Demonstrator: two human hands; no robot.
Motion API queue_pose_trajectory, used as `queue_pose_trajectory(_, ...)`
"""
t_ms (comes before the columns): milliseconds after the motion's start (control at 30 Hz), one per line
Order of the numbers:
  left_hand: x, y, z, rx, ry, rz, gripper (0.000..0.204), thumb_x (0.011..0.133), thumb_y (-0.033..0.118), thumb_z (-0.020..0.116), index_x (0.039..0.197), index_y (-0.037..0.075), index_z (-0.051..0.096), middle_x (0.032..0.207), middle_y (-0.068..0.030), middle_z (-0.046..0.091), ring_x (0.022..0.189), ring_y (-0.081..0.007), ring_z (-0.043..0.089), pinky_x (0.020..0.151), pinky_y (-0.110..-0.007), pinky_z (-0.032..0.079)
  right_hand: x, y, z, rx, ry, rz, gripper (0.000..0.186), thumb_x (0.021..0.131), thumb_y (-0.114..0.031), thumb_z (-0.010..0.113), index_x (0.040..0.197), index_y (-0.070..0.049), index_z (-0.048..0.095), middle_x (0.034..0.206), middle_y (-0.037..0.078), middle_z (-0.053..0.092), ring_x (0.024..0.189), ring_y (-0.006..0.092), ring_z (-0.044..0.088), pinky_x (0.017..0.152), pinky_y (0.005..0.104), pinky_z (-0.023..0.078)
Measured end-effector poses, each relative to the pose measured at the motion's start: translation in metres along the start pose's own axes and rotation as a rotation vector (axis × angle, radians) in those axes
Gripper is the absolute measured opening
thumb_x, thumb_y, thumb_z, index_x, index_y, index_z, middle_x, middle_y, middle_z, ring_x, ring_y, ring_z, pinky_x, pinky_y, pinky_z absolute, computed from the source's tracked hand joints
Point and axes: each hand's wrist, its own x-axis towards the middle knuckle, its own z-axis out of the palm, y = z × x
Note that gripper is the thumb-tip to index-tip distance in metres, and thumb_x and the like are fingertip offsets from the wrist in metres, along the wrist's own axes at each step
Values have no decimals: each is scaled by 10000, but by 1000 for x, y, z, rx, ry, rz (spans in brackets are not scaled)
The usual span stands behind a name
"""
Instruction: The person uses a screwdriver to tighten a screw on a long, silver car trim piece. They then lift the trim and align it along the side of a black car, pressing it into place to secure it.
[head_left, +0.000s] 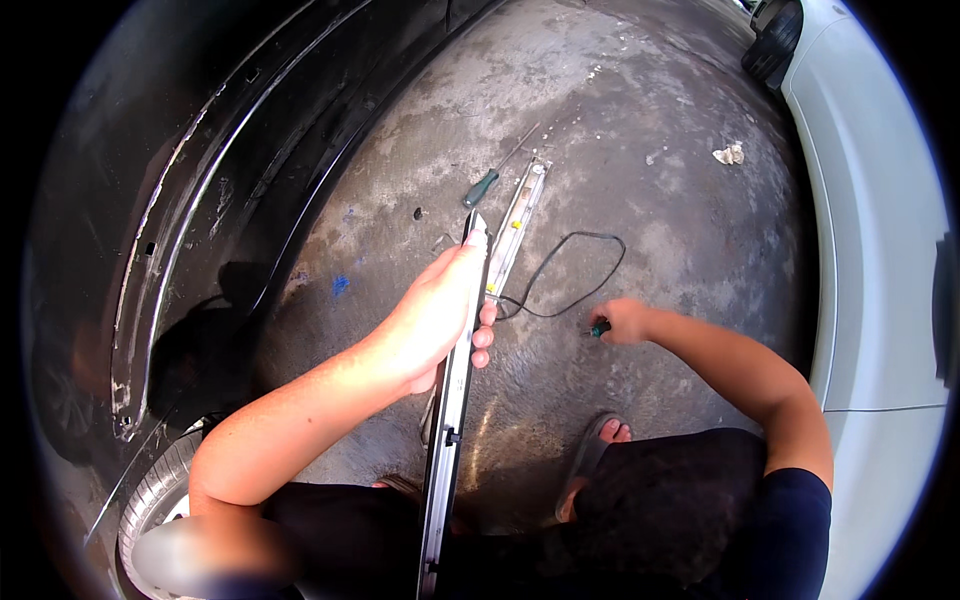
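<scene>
My left hand [440,300] is closed around a long, narrow black and silver trim strip [452,400], which runs from the lower edge up toward the middle. Dark clips show along its length. My right hand [624,320] is low over the floor on the right, its fingers closed on a small green-handled tool [600,328]; the rest of this tool is hidden or too small to make out. Beyond my left hand, a second silvery strip [515,220] with yellow clips lies on the floor. Beside it rests a screwdriver [482,188] with a green handle.
A thin black cord [570,312] loops on the stained concrete floor [690,220]. On the left stands a dark car [240,170] with scuffed sill lines and a tyre [155,490]. A white car [870,250] borders the right. Crumpled pale scrap [730,154] lies farther off.
</scene>
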Motion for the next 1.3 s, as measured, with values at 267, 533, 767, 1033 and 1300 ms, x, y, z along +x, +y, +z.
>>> queue_pose_trajectory(267, -12, 65, 36, 4, -60, 181, 497, 1034, 570, 443, 1224, 115, 502, 768, -26, 531, 564, -115, 489, 499, -288, 454, 15, 29, -16, -92, 166, 73, 386, 817, -187, 702, 1185, -74, 676, 1092, 158, 723, 1054, 317, 681, 914, 401, 540)
queue_pose_trajectory(533, -15, 194, 137, 357, 68, 571, 460, 1004, 532, 544, 1054, 75, 523, 765, -30, 506, 563, -123, 498, 451, -301, 458, -9, -88, -80, 1446, -394, -361, 441, 1030, -376, 537, 1290, -22, 583, 1157, 161, 695, 1055, 246, 659, 932, 379, 511)
queue_pose_trajectory(767, -76, 276, 226, 986, 310, 1126, 498, 1030, 396, 455, 1158, -83, 507, 1082, -220, 552, 935, -285, 552, 782, -420, 443, -103, -230, -139, 1325, -802, -1319, 1102, 794, -631, 768, 1573, -81, 215, 1411, 145, 514, 1326, 260, 481, 1058, 412, 429)
queue_pose_trajectory(1033, -194, 247, 228, 1263, 289, 1493, 463, 1018, 305, 486, 1308, -52, 430, 1136, -215, 556, 1033, -328, 569, 894, -512, 458, -165, -223, -178, 1200, -284, -1517, 998, 752, -119, 893, 1519, -32, 260, 1151, 106, 585, 1010, 168, 625, 937, 335, 500)
queue_pose_trajectory(1300, -223, 159, 133, 577, 243, 1683, 536, 1005, 214, 516, 1458, -21, 353, 1191, -209, 560, 1131, -372, 587, 1006, -604, 473, -141, -136, -216, 549, 787, -882, 468, 731, 24, 678, 1192, -25, 615, 964, 117, 654, 885, 240, 662, 780, 368, 531)
